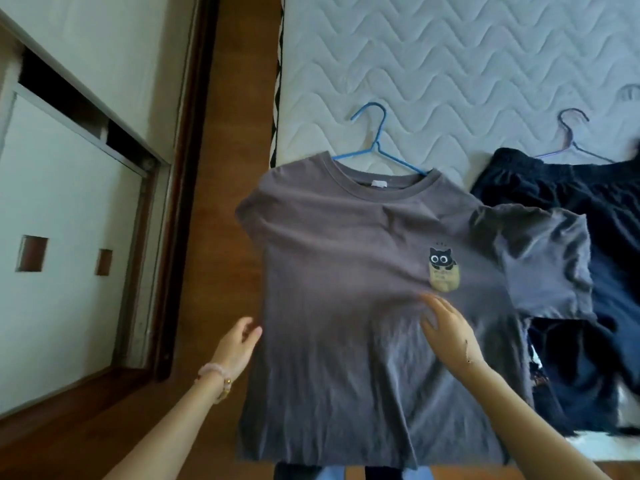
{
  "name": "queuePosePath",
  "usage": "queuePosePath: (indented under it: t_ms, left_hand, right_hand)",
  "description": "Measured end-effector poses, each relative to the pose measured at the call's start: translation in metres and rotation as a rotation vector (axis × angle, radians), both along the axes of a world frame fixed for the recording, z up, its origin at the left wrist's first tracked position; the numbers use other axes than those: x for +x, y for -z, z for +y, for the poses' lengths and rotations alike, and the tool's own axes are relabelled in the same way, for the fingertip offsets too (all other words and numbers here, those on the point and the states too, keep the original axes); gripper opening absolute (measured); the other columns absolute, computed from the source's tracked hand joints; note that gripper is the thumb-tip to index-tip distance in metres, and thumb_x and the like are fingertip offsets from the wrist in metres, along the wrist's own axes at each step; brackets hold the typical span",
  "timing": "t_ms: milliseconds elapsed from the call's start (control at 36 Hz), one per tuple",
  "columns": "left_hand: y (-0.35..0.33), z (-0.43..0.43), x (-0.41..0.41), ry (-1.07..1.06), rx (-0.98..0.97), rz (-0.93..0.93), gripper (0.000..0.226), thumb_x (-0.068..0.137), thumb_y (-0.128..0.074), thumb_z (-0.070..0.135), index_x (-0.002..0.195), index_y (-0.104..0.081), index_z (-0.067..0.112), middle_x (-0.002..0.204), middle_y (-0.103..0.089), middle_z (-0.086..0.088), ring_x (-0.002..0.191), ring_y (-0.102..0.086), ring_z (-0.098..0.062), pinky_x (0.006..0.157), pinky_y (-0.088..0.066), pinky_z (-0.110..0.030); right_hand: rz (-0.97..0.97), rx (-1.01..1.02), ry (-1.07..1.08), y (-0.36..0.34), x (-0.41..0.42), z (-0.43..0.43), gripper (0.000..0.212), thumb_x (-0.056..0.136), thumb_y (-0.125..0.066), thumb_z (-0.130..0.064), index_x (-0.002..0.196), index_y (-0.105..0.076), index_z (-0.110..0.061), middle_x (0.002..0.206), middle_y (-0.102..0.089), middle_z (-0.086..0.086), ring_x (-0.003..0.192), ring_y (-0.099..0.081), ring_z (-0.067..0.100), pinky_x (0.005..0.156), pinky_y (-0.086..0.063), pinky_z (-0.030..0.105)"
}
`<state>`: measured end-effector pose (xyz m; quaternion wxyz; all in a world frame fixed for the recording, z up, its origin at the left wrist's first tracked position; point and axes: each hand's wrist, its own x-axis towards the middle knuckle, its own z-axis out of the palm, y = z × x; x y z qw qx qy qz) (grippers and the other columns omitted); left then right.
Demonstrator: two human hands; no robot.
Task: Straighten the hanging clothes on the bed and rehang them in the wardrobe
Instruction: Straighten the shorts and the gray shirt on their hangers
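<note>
A grey T-shirt (pixel 346 271) with a small black cat print lies face up on a blue hanger (pixel 377 147), spread over the bed's left edge and hanging off it toward me. My left hand (pixel 239 341) pinches the shirt's left side seam. Flat on the shirt's front, just below the cat print, rests my right hand (pixel 446 327), fingers spread. To the right lies a dark navy garment (pixel 588 209) on a purple hanger (pixel 571 136), partly under the grey shirt's right sleeve.
The white quilted mattress (pixel 450 64) fills the upper right. A strip of brown wooden floor (pixel 225 168) runs between the bed and the white sliding wardrobe doors (pixel 69 202) on the left, framed in dark wood.
</note>
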<state>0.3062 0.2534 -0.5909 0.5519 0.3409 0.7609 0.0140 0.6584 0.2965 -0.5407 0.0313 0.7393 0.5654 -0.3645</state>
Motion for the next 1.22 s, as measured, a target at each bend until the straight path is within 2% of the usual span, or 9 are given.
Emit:
queuePosePath:
  t_ms: [194,417,556,639,750,944,1000,1083,1222]
  left_hand:
    - [-0.069,-0.04,0.035,0.006,0.102,0.004,0.027,0.094,-0.049,0.018,0.12,-0.054,0.011,0.114,-0.062,-0.008,0.108,-0.058,-0.026,0.087,-0.044,-0.031]
    - [-0.158,-0.051,0.118,0.235,0.202,-0.113,0.021,0.093,-0.046,0.005,0.082,-0.057,0.02,0.081,-0.068,-0.003,0.083,-0.066,-0.025,0.074,-0.046,-0.03]
    - [-0.194,-0.091,0.198,0.31,0.273,-0.206,0.028,0.091,-0.048,0.001,0.075,-0.058,0.021,0.064,-0.067,0.004,0.057,-0.063,-0.002,0.072,-0.049,-0.03]
    - [-0.203,-0.121,0.254,0.39,0.229,-0.264,0.023,0.091,-0.046,0.002,0.077,-0.059,0.015,0.061,-0.067,0.002,0.056,-0.063,-0.006,0.061,-0.048,-0.02]
    - [-0.202,-0.164,0.336,0.528,0.163,-0.269,0.025,0.091,-0.045,0.007,0.075,-0.059,0.02,0.062,-0.069,0.005,0.063,-0.062,-0.015,0.061,-0.045,-0.026]
    - [-0.2,-0.243,0.434,0.774,0.05,-0.223,0.027,0.089,-0.041,0.007,0.074,-0.057,0.025,0.067,-0.067,0.007,0.072,-0.061,-0.017,0.062,-0.043,-0.024]
    - [-0.199,-0.258,0.444,0.818,0.039,-0.183,0.027,0.086,-0.043,0.006,0.073,-0.058,0.024,0.06,-0.066,0.009,0.069,-0.059,-0.015,0.063,-0.044,-0.023]
    - [-0.2,-0.267,0.455,0.853,0.058,-0.107,0.027,0.083,-0.044,0.005,0.07,-0.059,0.024,0.062,-0.066,0.009,0.065,-0.059,-0.011,0.06,-0.045,-0.019]
    - [-0.191,-0.261,0.468,0.868,-0.001,-0.005,0.026,0.079,-0.045,0.01,0.067,-0.063,0.024,0.064,-0.069,0.009,0.065,-0.062,0.001,0.064,-0.046,-0.012]
  right_hand:
    - [0.04,-0.201,0.309,-0.058,0.035,-0.081,0.025,0.09,-0.056,-0.022,0.113,-0.065,-0.02,0.104,-0.072,0.005,0.097,-0.065,0.023,0.08,-0.048,0.031]
    - [0.23,-0.017,0.689,-0.142,0.078,-0.192,0.016,0.089,-0.053,-0.011,0.088,-0.066,-0.021,0.075,-0.067,-0.005,0.071,-0.062,0.014,0.07,-0.049,0.032]
    - [0.34,-0.032,0.931,-0.152,0.114,-0.306,0.022,0.09,-0.053,-0.012,0.083,-0.069,-0.026,0.068,-0.07,-0.002,0.071,-0.067,0.017,0.071,-0.051,0.035]
    - [0.412,-0.056,1.093,-0.148,0.134,-0.377,0.021,0.091,-0.05,-0.004,0.085,-0.07,-0.01,0.053,-0.067,0.002,0.058,-0.065,0.022,0.06,-0.05,0.03]
    - [0.452,-0.155,1.217,-0.141,0.161,-0.467,0.018,0.088,-0.052,-0.001,0.08,-0.068,-0.004,0.047,-0.064,0.007,0.049,-0.061,0.025,0.052,-0.049,0.031]
    - [0.462,-0.218,1.311,-0.129,0.197,-0.573,0.022,0.08,-0.061,-0.002,0.065,-0.073,-0.013,0.057,-0.072,0.006,0.057,-0.066,0.015,0.066,-0.05,0.022]
    - [0.504,-0.217,1.288,-0.11,0.216,-0.591,0.04,0.083,-0.062,0.001,0.056,-0.074,-0.026,0.063,-0.073,-0.009,0.068,-0.068,0.004,0.07,-0.046,0.009]
    - [0.634,-0.122,1.202,-0.05,0.245,-0.627,0.061,0.093,-0.052,-0.006,0.072,-0.066,-0.062,0.087,-0.063,-0.042,0.103,-0.063,-0.002,0.093,-0.041,0.008]
    - [0.58,-0.002,1.444,-0.117,0.276,-0.578,0.024,0.084,-0.056,0.011,0.072,-0.073,-0.001,0.057,-0.07,0.013,0.059,-0.065,0.027,0.057,-0.049,0.018]
